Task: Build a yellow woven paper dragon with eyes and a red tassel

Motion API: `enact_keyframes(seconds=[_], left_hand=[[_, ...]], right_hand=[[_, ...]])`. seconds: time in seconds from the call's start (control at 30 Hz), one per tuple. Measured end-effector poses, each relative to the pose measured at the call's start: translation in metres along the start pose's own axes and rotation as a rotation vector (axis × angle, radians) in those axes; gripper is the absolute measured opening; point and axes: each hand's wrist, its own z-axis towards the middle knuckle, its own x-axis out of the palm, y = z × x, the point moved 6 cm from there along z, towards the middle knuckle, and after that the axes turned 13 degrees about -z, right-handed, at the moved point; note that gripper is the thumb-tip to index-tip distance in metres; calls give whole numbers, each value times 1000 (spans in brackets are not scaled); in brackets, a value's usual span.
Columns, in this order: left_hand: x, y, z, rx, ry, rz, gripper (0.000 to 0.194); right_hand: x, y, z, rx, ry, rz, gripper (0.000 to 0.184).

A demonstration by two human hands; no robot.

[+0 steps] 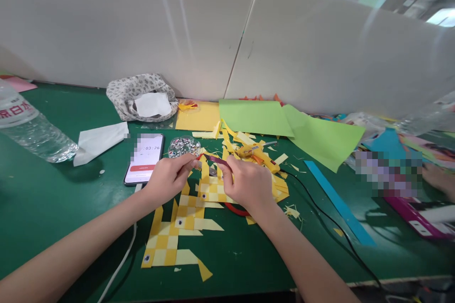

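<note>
My left hand (174,173) is closed in a pinch around a small red piece (200,156), mostly hidden by the fingertips. My right hand (249,182) grips a slim purple pointed tool (217,160), its tip touching or very near the red piece; I cannot tell if it is tweezers or a blade. Below the hands lie several woven yellow paper fish (165,244) with stick-on eyes, partly overlapping. Beside my right hand, a yellow glue gun (265,158) rests on yellow paper scraps. A red scissor-like handle (236,209) shows under my right wrist.
A round case of googly eyes (184,147) and a phone (144,158) lie behind my left hand. Green sheets (254,117), a blue strip (339,203) and a black cord (320,206) are rightward. A water bottle (35,125) stands left. Another person's hand (439,177) is far right.
</note>
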Motion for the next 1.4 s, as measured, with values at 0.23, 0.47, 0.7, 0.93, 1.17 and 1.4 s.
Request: enact_keyframes(seconds=[0.23, 0.47, 0.7, 0.93, 1.17, 1.4], left_hand=[[3, 6, -1, -48, 13, -8, 23], [5, 7, -1, -75, 13, 10, 25], [6, 1, -2, -58, 9, 114, 26], [6, -1, -2, -38, 10, 146, 28], [12, -2, -5, 0, 49, 170, 26], [15, -6, -6, -47, 99, 47, 25]], right_hand=[[1, -1, 0, 2, 6, -27, 32], [1, 2, -2, -58, 28, 57, 31], [4, 5, -3, -74, 75, 74, 31], [4, 5, -3, -71, 87, 72, 31], [4, 6, -3, -60, 66, 48, 31], [3, 10, -5, -14, 59, 50, 29]])
